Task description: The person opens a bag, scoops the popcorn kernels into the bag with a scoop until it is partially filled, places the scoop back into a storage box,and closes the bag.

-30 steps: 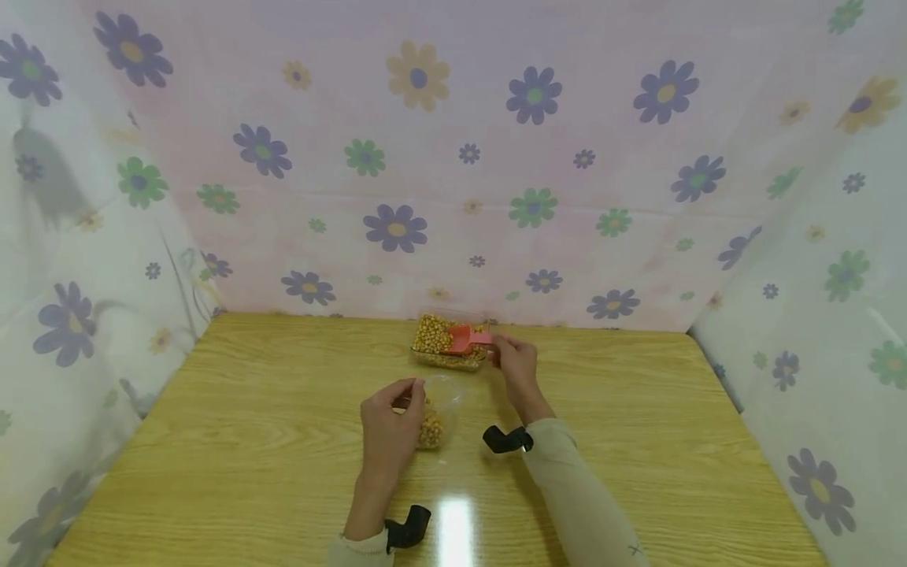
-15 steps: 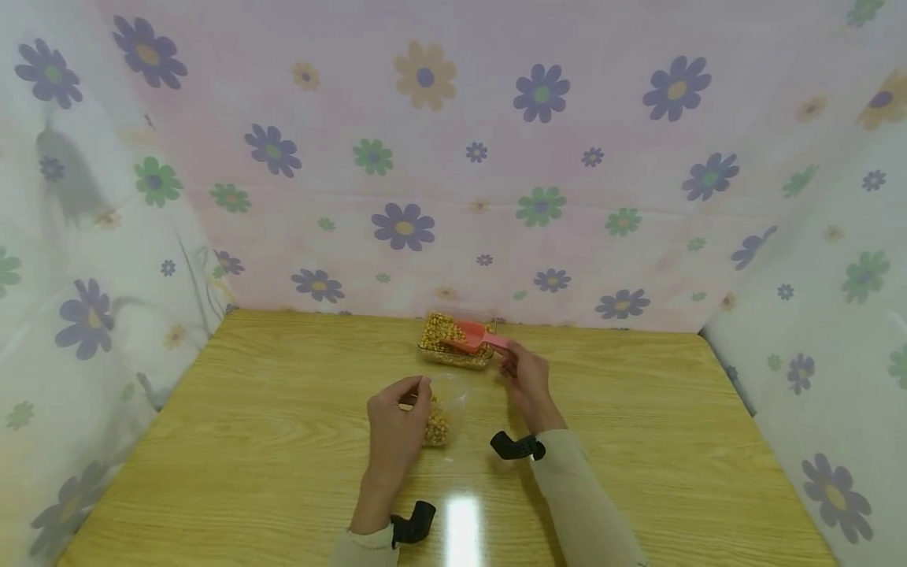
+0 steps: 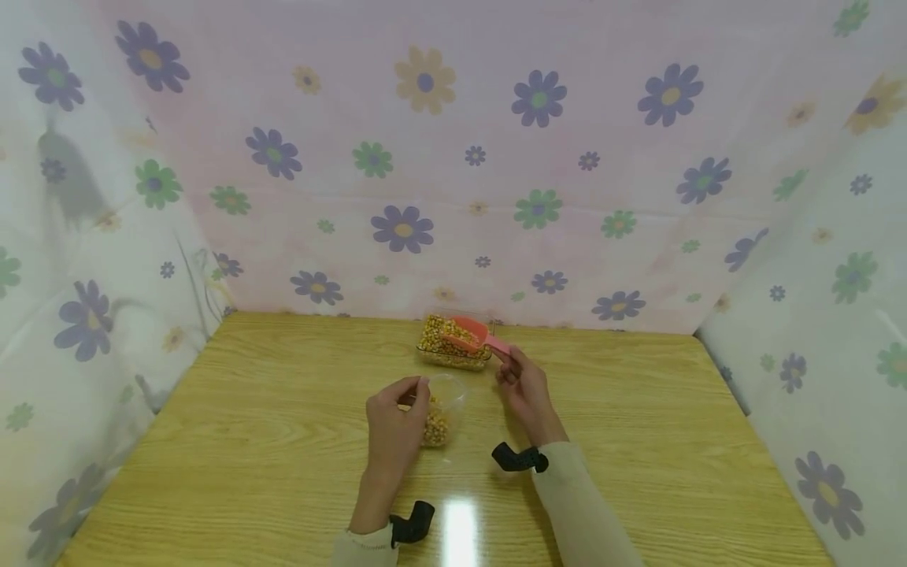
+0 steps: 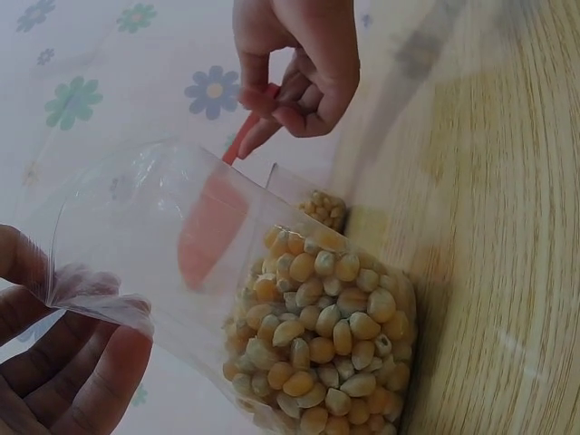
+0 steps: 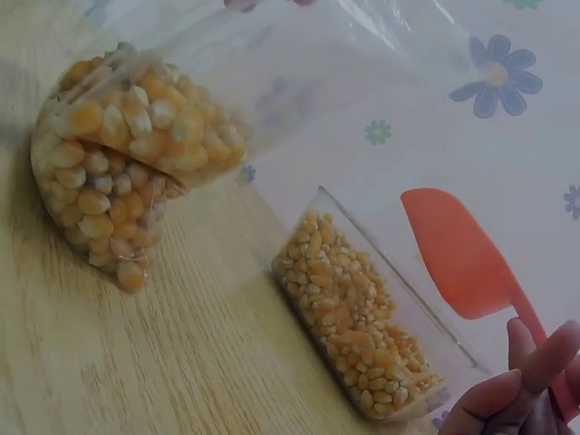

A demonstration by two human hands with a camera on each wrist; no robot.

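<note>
Having flowered cloth (image 3: 453, 181) at back and both sides, printed purple, green and orange. Below it, yellowish wood-grain desk (image 3: 283, 425). Showing pale sleeves (image 3: 584, 504) from the near side, plus black wrist pieces (image 3: 413, 523). With left hand (image 3: 395, 421), pinching top edge of clear bag (image 4: 136, 208), thumb against fingers. With right hand (image 3: 530, 394), gripping red scoop (image 5: 462, 263) by its handle, fingers curled. Toward far side of desk, clear box (image 5: 415, 317), rectangular, open on top, holding lots of corn kernels (image 5: 340, 317). Nearer, just right of left hand and partly behind it, same bag, resting on desk, lower part packed with corn kernels, upper part loose, see-through. Holding scoop tilted over box in head view; can't tell how much carried. Corn kernels: yellow to pale tan
</note>
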